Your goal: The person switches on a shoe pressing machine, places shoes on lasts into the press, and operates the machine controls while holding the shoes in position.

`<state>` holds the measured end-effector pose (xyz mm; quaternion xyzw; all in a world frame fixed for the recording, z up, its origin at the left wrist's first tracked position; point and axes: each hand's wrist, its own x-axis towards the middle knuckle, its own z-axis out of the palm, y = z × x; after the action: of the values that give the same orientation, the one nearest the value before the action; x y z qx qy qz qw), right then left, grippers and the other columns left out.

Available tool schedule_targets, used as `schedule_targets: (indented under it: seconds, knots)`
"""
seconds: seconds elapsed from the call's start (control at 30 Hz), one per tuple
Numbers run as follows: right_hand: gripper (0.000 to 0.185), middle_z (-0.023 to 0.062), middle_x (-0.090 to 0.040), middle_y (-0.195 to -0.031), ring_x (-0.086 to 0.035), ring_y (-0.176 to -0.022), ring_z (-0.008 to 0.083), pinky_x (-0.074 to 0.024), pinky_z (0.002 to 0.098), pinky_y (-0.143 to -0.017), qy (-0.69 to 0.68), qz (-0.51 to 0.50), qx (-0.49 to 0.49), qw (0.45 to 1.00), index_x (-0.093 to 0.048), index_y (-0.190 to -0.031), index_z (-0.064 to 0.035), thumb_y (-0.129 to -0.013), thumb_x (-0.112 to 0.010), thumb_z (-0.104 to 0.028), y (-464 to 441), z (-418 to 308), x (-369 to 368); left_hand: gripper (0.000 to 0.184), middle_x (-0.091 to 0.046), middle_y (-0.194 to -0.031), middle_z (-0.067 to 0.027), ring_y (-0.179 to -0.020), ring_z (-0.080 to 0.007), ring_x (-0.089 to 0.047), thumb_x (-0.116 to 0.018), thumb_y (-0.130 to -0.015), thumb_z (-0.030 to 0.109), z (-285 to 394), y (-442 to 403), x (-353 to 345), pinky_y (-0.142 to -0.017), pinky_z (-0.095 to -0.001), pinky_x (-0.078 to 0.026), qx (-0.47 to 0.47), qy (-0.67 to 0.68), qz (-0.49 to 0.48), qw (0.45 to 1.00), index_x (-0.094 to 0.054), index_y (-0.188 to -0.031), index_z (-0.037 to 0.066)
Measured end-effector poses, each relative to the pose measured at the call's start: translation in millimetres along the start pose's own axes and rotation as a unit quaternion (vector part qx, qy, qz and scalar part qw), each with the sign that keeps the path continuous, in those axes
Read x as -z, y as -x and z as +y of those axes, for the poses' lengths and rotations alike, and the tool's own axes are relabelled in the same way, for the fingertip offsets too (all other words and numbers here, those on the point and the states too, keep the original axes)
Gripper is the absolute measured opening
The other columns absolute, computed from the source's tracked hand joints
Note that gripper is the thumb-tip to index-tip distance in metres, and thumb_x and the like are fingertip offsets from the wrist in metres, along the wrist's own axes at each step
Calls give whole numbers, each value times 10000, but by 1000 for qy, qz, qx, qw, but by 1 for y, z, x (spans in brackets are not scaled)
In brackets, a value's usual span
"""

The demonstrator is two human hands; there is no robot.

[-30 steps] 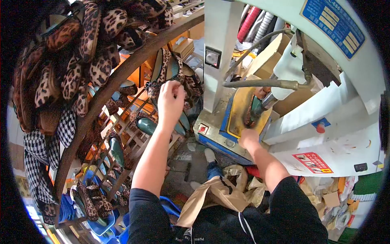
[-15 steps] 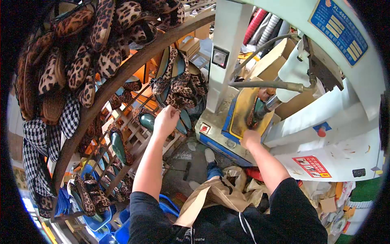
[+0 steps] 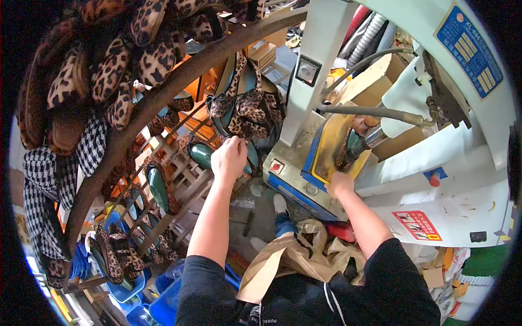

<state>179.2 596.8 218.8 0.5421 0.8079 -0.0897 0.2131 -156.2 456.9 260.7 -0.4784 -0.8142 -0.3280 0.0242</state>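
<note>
My left hand (image 3: 229,157) is raised beside the shoe rack, fingers curled, close to a green shoe last (image 3: 202,155) and below a cluster of leopard-print shoes (image 3: 247,106). Whether it holds anything small is hidden. At the press, my right hand (image 3: 340,185) is closed at the near end of a leopard-print shoe (image 3: 343,155) with a green last inside. That shoe lies on the yellow pad (image 3: 329,142), under the metal press rod (image 3: 375,137). What the right fingers wrap round is mostly hidden.
A curved brown bar (image 3: 179,70) crosses the left side, with leopard and houndstooth shoes (image 3: 91,144) beyond it. Blue baskets (image 3: 166,301) stand at the lower left. The white press (image 3: 457,201) and a hose (image 3: 375,111) are at right, with cardboard behind.
My left hand has come down from the hanging leopard-print shoes to beside the green last. My right hand remains at the shoe on the pad. The view has shifted slightly.
</note>
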Motion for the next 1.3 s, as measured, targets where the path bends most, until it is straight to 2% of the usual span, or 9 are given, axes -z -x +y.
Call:
schedule_targets:
  seconds: [0.4,0.53,0.57,0.67,0.7,0.8,0.83,1.03,1.3]
  knots:
    - [531,192,-754,-1153,-717,-1103,345,-576,427,-924,20,-25,-7,999,-749,-1123,-23,-875,-783,-491,-1,-1,6,212,-682,-873,-173,-812,-398,-671,-624,-987,257,-5,-5,8,-694,-462,-524,22,74,34,996,-647,-915,59]
    - [532,194,-749,-1168,-712,-1115,348,-572,429,-935,16,-38,-17,999,-747,-1131,-24,-871,-787,-486,-2,-2,8,130,-700,-877,-122,-874,-330,-664,-645,-958,207,-5,-4,2,-891,-480,-467,-2,-33,163,986,-677,-936,83]
    - [521,184,-751,-1175,-714,-1122,335,-575,424,-936,19,-37,-19,999,-757,-1127,-36,-873,-782,-491,-2,-2,8,131,-716,-1023,-77,-1067,-300,-637,-667,-938,199,-6,-1,0,-1008,-475,-408,48,-66,169,982,-683,-1030,106]
    - [500,163,-757,-1183,-720,-1130,312,-580,414,-937,25,-34,-22,999,-780,-1112,-61,-873,-774,-501,-2,-2,5,254,-680,-1204,-79,-1240,-301,-567,-699,-913,208,-12,1,3,-1063,-465,-393,86,-95,257,958,-662,-1145,111]
    - [499,163,-759,-1178,-723,-1125,313,-581,414,-935,24,-33,-21,999,-782,-1107,-62,-871,-776,-502,-4,-1,3,384,-600,-1368,-142,-1398,-342,-453,-667,-894,154,-22,7,-2,-1162,-475,-335,156,-50,234,958,-626,-1273,108]
    - [493,161,-766,-1153,-731,-1102,317,-586,412,-923,17,-29,-22,999,-788,-1085,-67,-862,-781,-507,-5,-1,2,471,-460,-1513,-226,-1464,-401,-365,-638,-892,101,-29,18,-10,-1206,-515,-287,282,88,255,921,-602,-1360,124]
    - [491,161,-768,-1144,-734,-1094,319,-588,410,-919,15,-28,-23,999,-791,-1076,-69,-859,-782,-509,-5,-1,2,503,-355,-1603,-246,-1527,-441,-264,-586,-902,65,-32,21,-9,-1245,-538,-213,263,177,248,916,-581,-1399,142]
    - [484,167,-771,-1123,-741,-1076,317,-595,409,-895,36,-29,-21,999,-794,-1051,-70,-855,-779,-512,-9,0,-1,437,-386,-1632,-214,-1575,-447,-179,-530,-866,-6,-64,12,-2,-1279,-540,-140,188,186,136,955,-656,-1259,137]
    - [504,184,-754,-1161,-718,-1109,341,-579,424,-932,15,-38,-27,999,-759,-1118,-40,-876,-787,-482,0,-3,9,362,-569,-1479,-171,-1521,-441,-321,-544,-827,-48,-59,13,4,-1266,-552,-194,131,107,103,980,-689,-1118,111]
